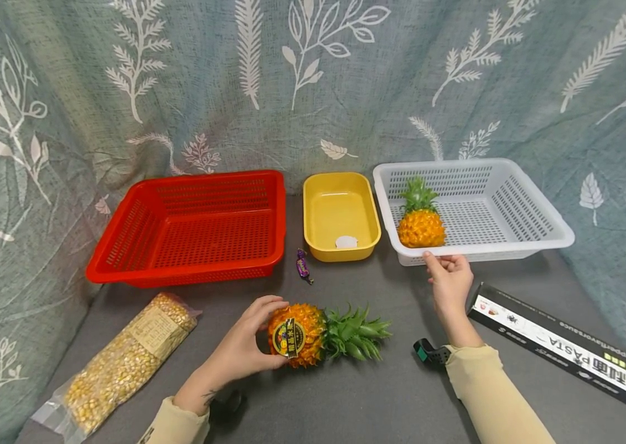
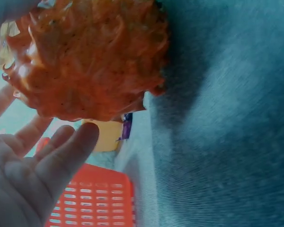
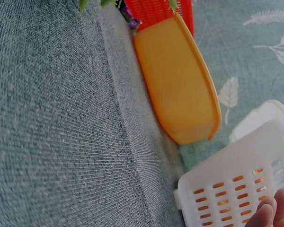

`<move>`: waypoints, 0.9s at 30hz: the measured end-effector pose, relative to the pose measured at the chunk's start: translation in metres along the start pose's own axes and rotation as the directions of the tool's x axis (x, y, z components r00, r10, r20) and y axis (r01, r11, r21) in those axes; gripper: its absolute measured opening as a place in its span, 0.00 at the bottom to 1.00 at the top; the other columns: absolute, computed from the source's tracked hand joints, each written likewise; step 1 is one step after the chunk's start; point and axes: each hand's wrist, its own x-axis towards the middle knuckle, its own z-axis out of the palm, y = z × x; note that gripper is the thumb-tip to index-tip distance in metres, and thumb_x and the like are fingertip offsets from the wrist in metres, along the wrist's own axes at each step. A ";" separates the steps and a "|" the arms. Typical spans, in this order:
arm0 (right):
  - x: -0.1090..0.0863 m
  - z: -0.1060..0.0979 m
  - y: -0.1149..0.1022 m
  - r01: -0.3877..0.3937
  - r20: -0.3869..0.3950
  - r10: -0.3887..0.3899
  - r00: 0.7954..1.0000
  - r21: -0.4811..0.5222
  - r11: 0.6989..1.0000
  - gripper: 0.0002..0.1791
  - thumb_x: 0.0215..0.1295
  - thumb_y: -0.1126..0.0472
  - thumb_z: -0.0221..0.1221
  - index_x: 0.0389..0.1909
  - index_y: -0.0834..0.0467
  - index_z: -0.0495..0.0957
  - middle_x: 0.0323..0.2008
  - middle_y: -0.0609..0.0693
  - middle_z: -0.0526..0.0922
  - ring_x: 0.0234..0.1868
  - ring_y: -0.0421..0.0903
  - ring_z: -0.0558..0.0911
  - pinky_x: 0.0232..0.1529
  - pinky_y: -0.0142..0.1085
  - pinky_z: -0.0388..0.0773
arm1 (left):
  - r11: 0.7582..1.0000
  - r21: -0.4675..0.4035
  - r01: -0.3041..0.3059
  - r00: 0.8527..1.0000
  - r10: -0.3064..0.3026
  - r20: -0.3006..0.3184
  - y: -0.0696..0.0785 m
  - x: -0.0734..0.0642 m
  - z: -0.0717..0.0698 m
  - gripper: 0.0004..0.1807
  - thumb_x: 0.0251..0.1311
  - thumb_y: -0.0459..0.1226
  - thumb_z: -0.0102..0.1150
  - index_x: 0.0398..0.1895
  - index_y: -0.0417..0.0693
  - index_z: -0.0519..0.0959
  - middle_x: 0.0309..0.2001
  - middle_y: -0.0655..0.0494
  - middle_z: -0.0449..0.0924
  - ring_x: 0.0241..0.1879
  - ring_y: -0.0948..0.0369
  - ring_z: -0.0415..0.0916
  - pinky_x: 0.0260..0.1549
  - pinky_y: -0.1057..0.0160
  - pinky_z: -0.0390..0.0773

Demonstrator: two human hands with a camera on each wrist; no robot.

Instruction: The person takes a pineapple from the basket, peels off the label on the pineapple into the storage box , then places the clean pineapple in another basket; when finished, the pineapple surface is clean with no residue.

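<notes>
Gripping a sideways pineapple (image 1: 311, 346) by its round end with the left hand (image 1: 243, 346), in front of the yellow tub (image 1: 340, 216). Pinching the near rim of a white basket (image 1: 507, 248), right of the tub, with the right hand (image 1: 450, 287); inside, another pineapple (image 1: 422, 228). Beneath the tub, a woven grey surface (image 1: 379, 394), with a purple sweet (image 1: 303, 265) just left, a corn bag (image 1: 126, 364) front left, a pasta box (image 1: 568, 348) front right. Left of the tub, a red basket (image 1: 218, 237); behind, a leaf-patterned curtain (image 1: 357, 92).

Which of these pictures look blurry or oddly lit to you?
Head view: fairly even light, crisp enough to show the label on the gripped pineapple; left wrist: soft and blue-tinged, the pineapple dim, with a shadow across the table; right wrist: clearer, with the table's weave visible.
</notes>
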 end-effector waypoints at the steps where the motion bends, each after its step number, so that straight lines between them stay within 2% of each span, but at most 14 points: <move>1: 0.000 0.000 0.000 -0.002 -0.001 0.002 1.000 -0.002 1.000 0.10 0.56 0.64 0.63 0.30 0.56 0.69 0.17 0.37 0.75 0.18 0.33 0.73 0.16 0.24 0.69 | 1.000 -0.011 0.008 1.000 -0.008 -0.006 0.000 -0.001 0.001 0.46 0.34 0.31 0.76 0.62 0.50 0.65 0.62 0.48 0.62 0.58 0.52 0.67 0.46 0.51 0.76; 7: 0.000 0.000 0.001 0.002 -0.006 -0.002 1.000 -0.004 1.000 0.10 0.56 0.63 0.63 0.30 0.57 0.69 0.17 0.37 0.75 0.18 0.33 0.73 0.16 0.24 0.69 | 0.998 -0.064 0.002 0.999 -0.005 -0.036 -0.005 -0.005 0.008 0.45 0.35 0.30 0.75 0.62 0.45 0.64 0.61 0.51 0.63 0.58 0.55 0.66 0.47 0.58 0.76; 13: 0.000 -0.002 0.001 0.014 -0.007 -0.014 1.000 -0.003 1.000 0.10 0.56 0.63 0.64 0.31 0.58 0.70 0.16 0.37 0.75 0.18 0.33 0.73 0.16 0.23 0.69 | 0.981 -0.195 -0.007 0.999 -0.002 -0.051 -0.005 -0.006 0.014 0.42 0.37 0.26 0.72 0.61 0.44 0.65 0.61 0.43 0.61 0.56 0.55 0.65 0.40 0.66 0.79; 16: -0.002 -0.002 0.000 -0.031 0.020 0.031 0.999 -0.009 0.999 0.09 0.58 0.62 0.62 0.29 0.58 0.70 0.16 0.37 0.75 0.18 0.33 0.74 0.16 0.24 0.69 | 0.974 -0.227 0.008 0.998 -0.022 -0.057 -0.005 -0.007 0.015 0.41 0.37 0.26 0.72 0.60 0.44 0.65 0.61 0.41 0.60 0.57 0.53 0.65 0.37 0.66 0.79; 19: -0.007 -0.004 -0.005 -0.101 0.087 0.106 0.991 -0.062 0.993 0.09 0.60 0.60 0.60 0.27 0.58 0.70 0.15 0.37 0.75 0.18 0.33 0.75 0.17 0.24 0.70 | 0.971 -0.239 0.022 0.997 -0.039 -0.065 -0.005 -0.007 0.015 0.41 0.37 0.26 0.72 0.60 0.44 0.66 0.61 0.40 0.60 0.57 0.50 0.65 0.37 0.65 0.79; 21: -0.011 -0.004 -0.009 -0.121 0.164 0.138 0.977 -0.108 0.987 0.09 0.62 0.59 0.58 0.28 0.58 0.70 0.16 0.37 0.76 0.19 0.33 0.76 0.18 0.25 0.72 | 0.968 -0.249 0.030 0.997 -0.048 -0.068 -0.005 -0.007 0.015 0.41 0.37 0.26 0.72 0.59 0.44 0.66 0.61 0.40 0.60 0.57 0.48 0.65 0.36 0.65 0.79; 23: -0.017 -0.003 -0.014 -0.082 0.269 0.124 0.955 -0.162 0.983 0.08 0.62 0.61 0.58 0.30 0.60 0.71 0.18 0.37 0.77 0.21 0.33 0.76 0.20 0.27 0.74 | 0.967 -0.251 0.034 0.996 -0.054 -0.071 -0.005 -0.007 0.016 0.41 0.37 0.27 0.72 0.59 0.44 0.66 0.61 0.40 0.60 0.57 0.47 0.65 0.36 0.65 0.79; 24: -0.020 -0.003 -0.016 -0.044 0.334 0.103 0.937 -0.180 0.983 0.07 0.62 0.62 0.58 0.32 0.62 0.72 0.20 0.38 0.77 0.22 0.34 0.76 0.22 0.28 0.74 | 0.967 -0.253 0.038 0.996 -0.058 -0.073 -0.005 -0.007 0.016 0.40 0.37 0.27 0.72 0.59 0.44 0.66 0.61 0.40 0.60 0.57 0.47 0.65 0.35 0.65 0.79; 25: -0.024 -0.001 -0.018 0.012 0.404 0.067 0.912 -0.190 0.982 0.07 0.61 0.64 0.58 0.34 0.64 0.72 0.23 0.41 0.78 0.25 0.35 0.77 0.25 0.28 0.75 | 0.966 -0.256 0.041 0.995 -0.062 -0.074 -0.005 -0.007 0.016 0.40 0.37 0.27 0.72 0.59 0.44 0.66 0.61 0.41 0.60 0.57 0.47 0.65 0.35 0.65 0.79; 26: -0.028 0.000 -0.021 0.078 0.476 0.027 0.879 -0.200 0.977 0.08 0.59 0.65 0.59 0.36 0.66 0.73 0.26 0.44 0.79 0.27 0.37 0.77 0.27 0.29 0.76 | 0.965 -0.258 0.045 0.995 -0.067 -0.075 -0.006 -0.007 0.016 0.40 0.37 0.27 0.72 0.59 0.45 0.67 0.61 0.41 0.60 0.57 0.47 0.66 0.35 0.65 0.79; 27: -0.032 0.001 -0.023 0.148 0.549 -0.009 0.836 -0.209 0.967 0.10 0.58 0.66 0.60 0.39 0.67 0.73 0.29 0.48 0.80 0.30 0.39 0.78 0.30 0.30 0.76 | 0.964 -0.260 0.049 0.994 -0.072 -0.077 -0.006 -0.007 0.016 0.40 0.37 0.27 0.73 0.59 0.45 0.67 0.61 0.42 0.61 0.57 0.47 0.66 0.35 0.65 0.78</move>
